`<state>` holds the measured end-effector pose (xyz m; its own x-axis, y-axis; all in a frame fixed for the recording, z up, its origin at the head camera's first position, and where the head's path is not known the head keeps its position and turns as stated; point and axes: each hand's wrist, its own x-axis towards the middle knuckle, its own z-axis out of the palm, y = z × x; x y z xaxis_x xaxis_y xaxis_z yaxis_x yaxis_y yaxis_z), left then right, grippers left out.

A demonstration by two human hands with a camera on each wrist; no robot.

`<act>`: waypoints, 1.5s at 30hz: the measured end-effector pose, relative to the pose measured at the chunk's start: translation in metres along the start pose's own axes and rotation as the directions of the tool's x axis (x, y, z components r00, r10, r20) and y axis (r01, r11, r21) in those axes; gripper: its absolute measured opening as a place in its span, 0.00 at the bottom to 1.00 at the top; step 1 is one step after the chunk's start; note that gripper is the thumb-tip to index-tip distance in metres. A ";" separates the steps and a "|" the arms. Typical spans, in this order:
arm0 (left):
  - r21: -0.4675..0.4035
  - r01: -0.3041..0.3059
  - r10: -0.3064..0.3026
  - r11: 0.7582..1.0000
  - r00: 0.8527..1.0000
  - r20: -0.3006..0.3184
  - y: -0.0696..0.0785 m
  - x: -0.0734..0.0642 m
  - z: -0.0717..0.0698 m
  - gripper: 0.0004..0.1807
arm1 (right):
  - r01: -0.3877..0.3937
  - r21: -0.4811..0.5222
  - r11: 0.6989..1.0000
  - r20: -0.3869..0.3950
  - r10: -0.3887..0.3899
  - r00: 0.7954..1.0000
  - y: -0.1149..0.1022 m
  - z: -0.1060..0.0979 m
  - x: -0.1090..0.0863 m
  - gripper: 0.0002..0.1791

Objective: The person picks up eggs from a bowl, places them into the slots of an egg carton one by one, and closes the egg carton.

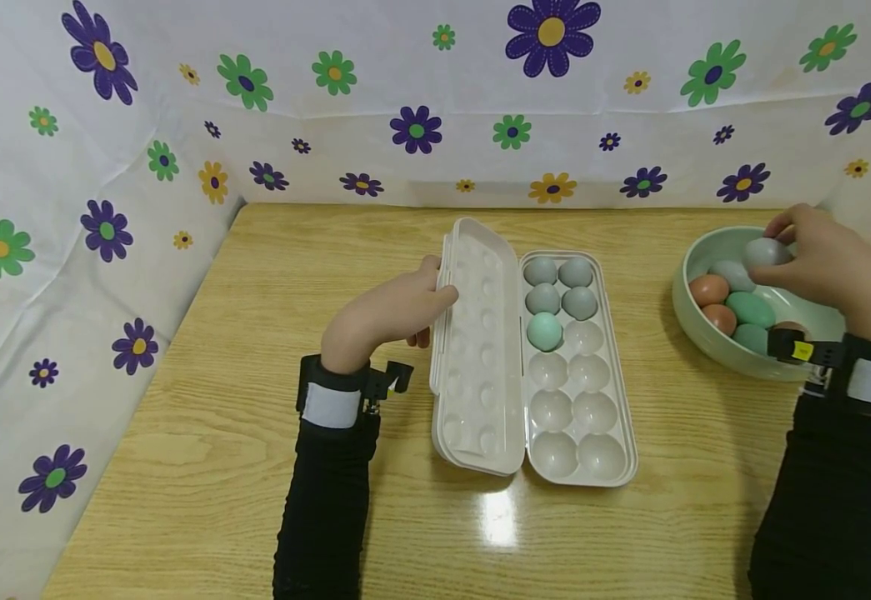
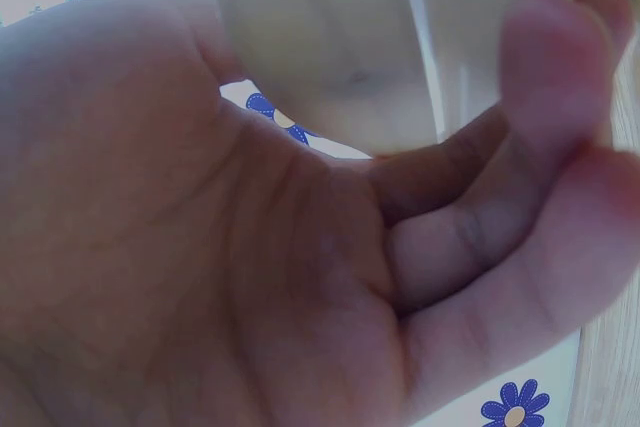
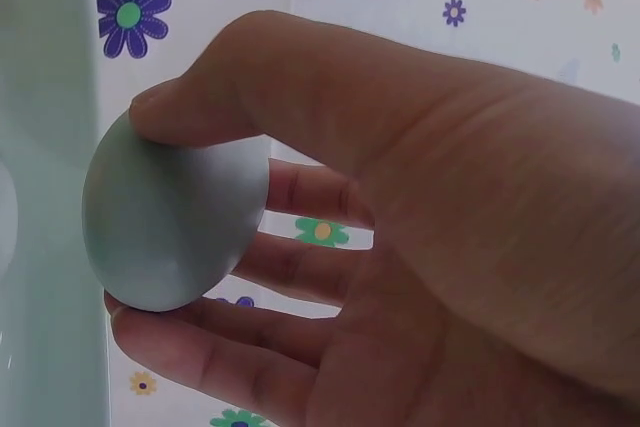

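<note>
My right hand (image 1: 828, 258) pinches a pale grey-blue egg (image 3: 175, 212) between thumb and fingers, above the light green bowl (image 1: 686, 308). In the bowl lie brown eggs (image 1: 708, 289), green eggs (image 1: 750, 309) and another pale egg (image 1: 733, 273). My left hand (image 1: 390, 312) grips the raised lid (image 1: 473, 333) of a white egg carton by its left edge, thumb over the rim and fingers behind it. The carton's tray (image 1: 618, 450) holds several pale grey-blue eggs (image 1: 543, 299) in its far cups and one mint green egg (image 1: 544, 332) in the left column. Its nearer cups are bare.
The carton stands mid-table on the wooden tabletop (image 1: 255, 350), with the bowl to its right. A white cloth (image 1: 292, 158) with printed flowers rises behind the table and along its left side.
</note>
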<state>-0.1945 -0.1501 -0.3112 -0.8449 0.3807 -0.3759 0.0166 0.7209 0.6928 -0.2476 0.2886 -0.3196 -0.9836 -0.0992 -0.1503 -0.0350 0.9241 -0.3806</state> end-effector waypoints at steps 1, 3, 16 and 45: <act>-0.001 0.001 -0.001 1.000 1.000 0.000 0.000 0.000 0.000 0.26 | 0.007 0.002 1.000 0.002 -0.007 1.000 -0.001 0.000 0.000 0.33; -0.001 0.003 -0.003 1.000 1.000 0.000 0.000 0.000 0.000 0.26 | 0.020 0.004 1.000 0.004 -0.020 1.000 -0.003 0.000 0.001 0.32; 0.004 0.020 -0.020 1.000 1.000 0.004 -0.002 0.001 0.000 0.25 | 0.037 -0.055 0.998 0.009 -0.037 0.999 -0.020 -0.001 0.001 0.32; 0.013 0.031 -0.031 0.999 0.999 0.011 0.000 0.000 0.000 0.26 | 0.058 -0.051 0.997 0.090 -0.053 0.995 -0.036 0.002 0.000 0.36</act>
<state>-0.1946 -0.1505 -0.3108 -0.8393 0.3644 -0.4035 -0.0024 0.7396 0.6730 -0.2456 0.2547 -0.3079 -0.9605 -0.1807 -0.2115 -0.1007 0.9346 -0.3412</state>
